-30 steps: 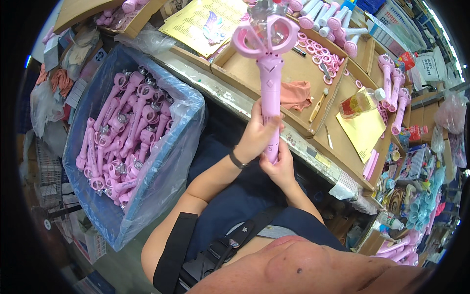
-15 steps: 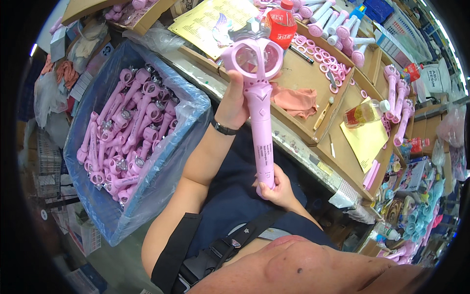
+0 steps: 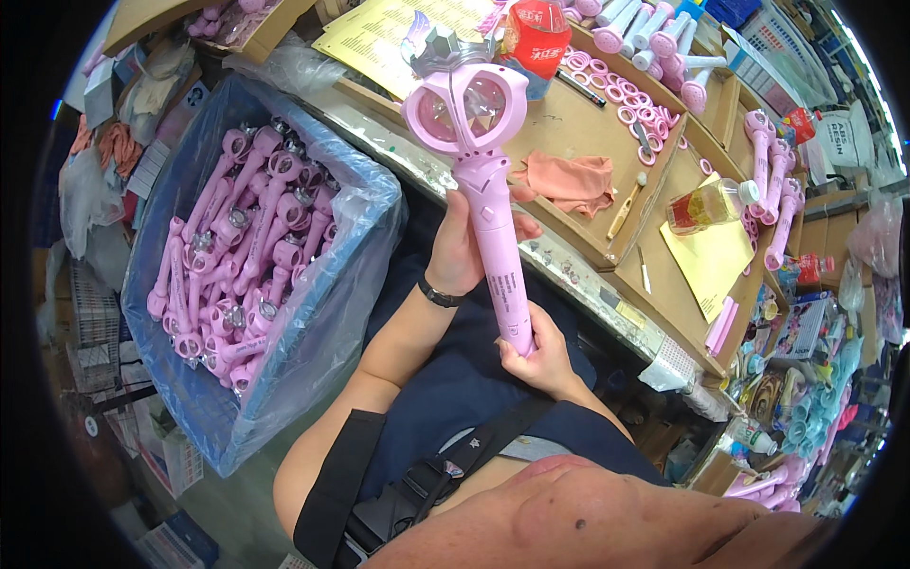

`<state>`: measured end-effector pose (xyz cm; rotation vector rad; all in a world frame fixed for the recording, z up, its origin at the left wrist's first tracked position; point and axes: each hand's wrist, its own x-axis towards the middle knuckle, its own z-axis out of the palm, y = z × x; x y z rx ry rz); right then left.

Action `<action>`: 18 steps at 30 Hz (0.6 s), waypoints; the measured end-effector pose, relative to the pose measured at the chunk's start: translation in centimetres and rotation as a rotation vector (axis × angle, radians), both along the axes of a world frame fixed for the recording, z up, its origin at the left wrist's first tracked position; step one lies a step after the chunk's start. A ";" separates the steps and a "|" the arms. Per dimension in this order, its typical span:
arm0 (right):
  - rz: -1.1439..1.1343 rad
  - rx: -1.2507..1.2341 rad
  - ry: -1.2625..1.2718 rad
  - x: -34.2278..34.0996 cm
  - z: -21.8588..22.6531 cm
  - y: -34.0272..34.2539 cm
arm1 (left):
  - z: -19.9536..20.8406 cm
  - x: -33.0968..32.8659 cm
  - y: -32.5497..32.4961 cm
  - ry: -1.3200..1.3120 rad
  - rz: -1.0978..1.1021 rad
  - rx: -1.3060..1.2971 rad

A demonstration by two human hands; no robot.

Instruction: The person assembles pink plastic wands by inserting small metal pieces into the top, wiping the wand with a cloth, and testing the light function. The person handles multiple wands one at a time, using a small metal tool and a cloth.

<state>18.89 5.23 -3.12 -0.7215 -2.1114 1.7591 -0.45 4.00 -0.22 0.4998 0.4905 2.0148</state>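
A pink toy wand [image 3: 497,247] is held up, tilted slightly left, with a clear ball inside its ringed head and a silver crown on top. My right hand [image 3: 540,353] grips the lower end of its handle, thumb in front. Behind the upper handle my left hand [image 3: 459,248] is loosely cupped, thumb along the left side and fingertips showing past the right side. The wand hides most of the left palm. Small dark print runs down the handle.
At left, a blue crate [image 3: 232,446] lined with clear plastic holds several similar wands. The bench carries cardboard trays [image 3: 578,213], pink rings [image 3: 627,112], an orange cloth [image 3: 569,182], a brush [image 3: 626,207], a red-labelled bottle [image 3: 536,43], a bottle of amber liquid [image 3: 706,207] and yellow sheets [image 3: 716,275].
My left hand has slid down from the wand's head to its upper handle. The wand's head has shifted left and slightly down, while my right hand keeps its grip at the bottom.
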 end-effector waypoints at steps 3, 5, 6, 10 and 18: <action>-0.001 0.004 -0.006 0.0 0.1 -0.2 | 0.8 0.0 -0.4 0.137 0.051 -0.079; 0.010 -0.003 0.009 0.0 0.0 -0.2 | 1.2 0.1 -0.5 0.167 0.077 -0.124; 0.025 -0.025 -0.009 0.0 -0.1 -0.2 | 1.3 0.1 -0.5 0.133 0.082 -0.124; 0.028 0.007 -0.009 0.2 -0.6 -0.1 | 1.4 0.3 -0.4 0.070 0.079 -0.106; 0.213 -0.166 0.005 0.1 -0.3 1.6 | 1.0 0.8 -0.8 0.190 0.110 -0.153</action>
